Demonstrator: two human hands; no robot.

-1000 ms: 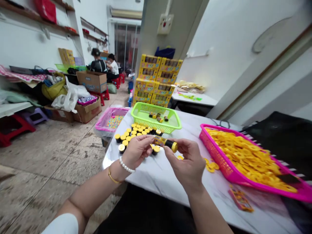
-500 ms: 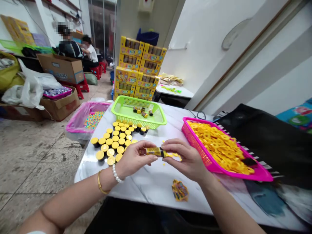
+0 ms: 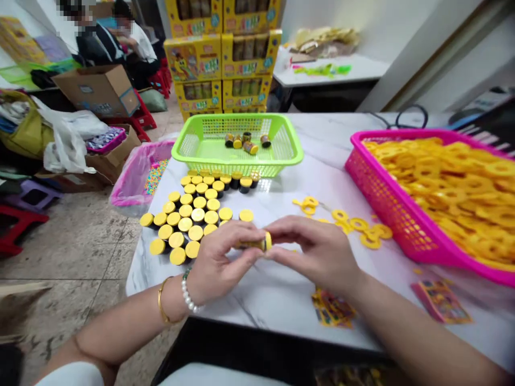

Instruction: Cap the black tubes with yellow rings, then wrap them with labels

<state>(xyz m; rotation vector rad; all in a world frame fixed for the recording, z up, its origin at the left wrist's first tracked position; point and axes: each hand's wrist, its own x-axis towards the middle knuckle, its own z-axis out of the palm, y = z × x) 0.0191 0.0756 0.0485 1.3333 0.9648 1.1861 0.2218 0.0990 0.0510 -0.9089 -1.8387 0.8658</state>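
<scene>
The small yellow-capped tube (image 3: 250,244) is above the bench (image 3: 273,303), its body pinched in your left hand (image 3: 217,262), your right hand's (image 3: 319,252) fingertips around its cap (image 3: 268,241). Yellow-topped containers (image 3: 197,215) stand left, before a green basket (image 3: 237,166); yellow rings (image 3: 358,224) lie near a pink basket (image 3: 396,233).

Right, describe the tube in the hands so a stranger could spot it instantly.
On the white table, look just right of the cluster of upright yellow-topped containers. There, between the left hand and the right hand, is the tube, its yellow end toward the right hand. Unlike those containers, it is held sideways rather than standing on the table.
</scene>
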